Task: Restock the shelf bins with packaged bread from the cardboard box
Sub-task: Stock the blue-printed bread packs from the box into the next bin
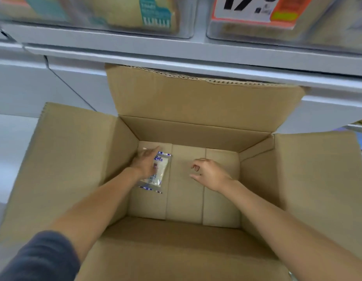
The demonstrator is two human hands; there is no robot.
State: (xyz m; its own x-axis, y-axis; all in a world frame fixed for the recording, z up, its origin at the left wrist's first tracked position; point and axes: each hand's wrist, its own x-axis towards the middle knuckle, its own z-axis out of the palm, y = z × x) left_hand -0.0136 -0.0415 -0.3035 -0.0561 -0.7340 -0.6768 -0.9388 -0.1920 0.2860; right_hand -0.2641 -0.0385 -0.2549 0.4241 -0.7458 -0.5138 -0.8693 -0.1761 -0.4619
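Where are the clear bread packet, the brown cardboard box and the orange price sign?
clear bread packet (161,173): head view, lower middle.
brown cardboard box (196,98): head view, raised back flap.
orange price sign (289,5): head view, orange right part.

Box (196,130): flaps open, in front of and below the shelf (176,51).
Packet (158,173): on box floor, far left corner.
Left hand (144,164): on packet.
Right hand (208,173): inside box, right of packet, apart from it.
Left bin (95,27), right bin (257,35): side by side on shelf.
Tag (257,9): on right bin's front.
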